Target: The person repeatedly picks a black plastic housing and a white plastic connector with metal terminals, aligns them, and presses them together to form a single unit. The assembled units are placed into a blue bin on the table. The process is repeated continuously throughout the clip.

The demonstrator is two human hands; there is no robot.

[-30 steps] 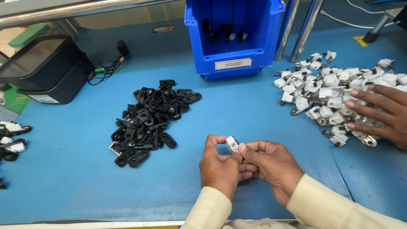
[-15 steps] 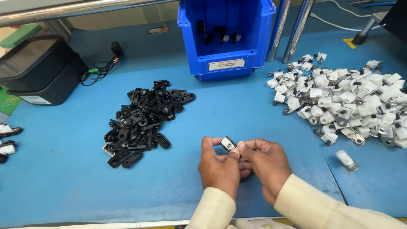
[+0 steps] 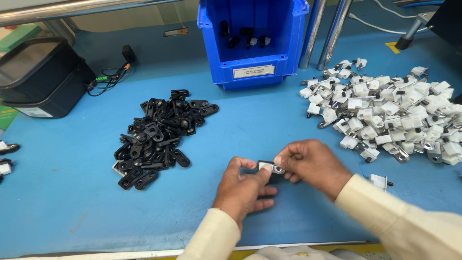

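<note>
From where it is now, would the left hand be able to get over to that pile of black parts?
Probably yes. The left hand is pinching a small part together with the right hand, but only bare blue table lies between it and the black pile. It would need to let go first.

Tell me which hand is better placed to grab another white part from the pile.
Probably the right hand. It sits nearer the pile of white parts, and a stray white part lies beside its wrist. The left hand is farther off and shares the small piece.
</note>
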